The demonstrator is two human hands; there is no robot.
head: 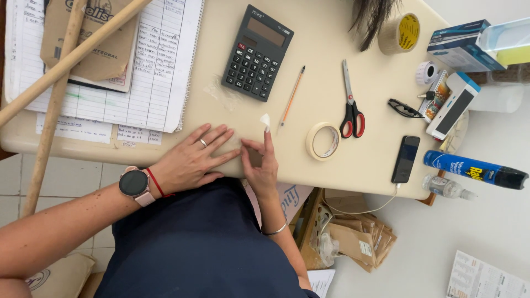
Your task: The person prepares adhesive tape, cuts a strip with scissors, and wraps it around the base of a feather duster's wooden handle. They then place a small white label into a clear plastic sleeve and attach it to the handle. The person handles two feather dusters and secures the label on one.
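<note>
On the beige plastic desk (331, 49), near its front edge, the left hand (190, 160) lies flat and open, fingers spread, gripping nothing. Just beside it the right hand (260, 165) presses the surface, a small white piece of tape (265, 121) stuck on its raised fingertip. A roll of masking tape (323, 141) lies near.

Left hand (193, 157) flat, palm down, fingers spread and pointing right, forearm coming in from lower left. Right hand (260, 165) just beside it, fingers curled, index finger extended upward, thumb bent toward left fingertips. Wrists near the body.
</note>
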